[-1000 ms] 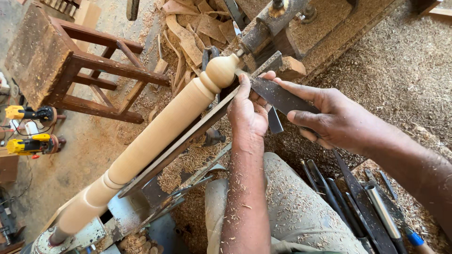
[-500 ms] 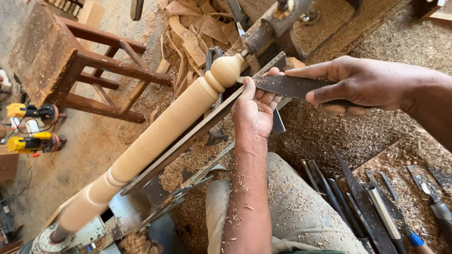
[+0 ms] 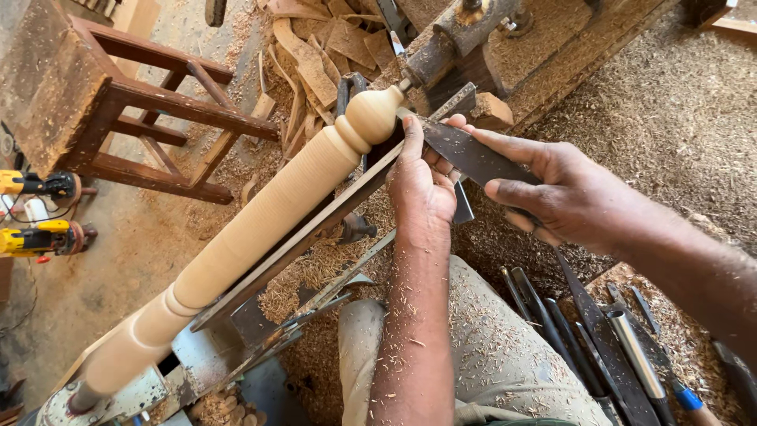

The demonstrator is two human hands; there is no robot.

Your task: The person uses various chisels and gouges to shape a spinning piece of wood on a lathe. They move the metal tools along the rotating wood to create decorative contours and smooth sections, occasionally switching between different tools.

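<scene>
Hands [image 3: 426, 185] [image 3: 568, 193] press chisel [image 3: 465, 150] near spindle [image 3: 268, 217] knob.

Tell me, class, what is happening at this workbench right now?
A person sits at a wood lathe with a long pale turned spindle mounted on it. Both hands hold a flat dark chisel: the left hand steadies its blade on the metal tool rest, near the spindle's rounded knob, and the right hand grips it further back. More turning tools lie by the person's knee. Sawdust covers the ground, and a wooden stool stands beyond.
</scene>
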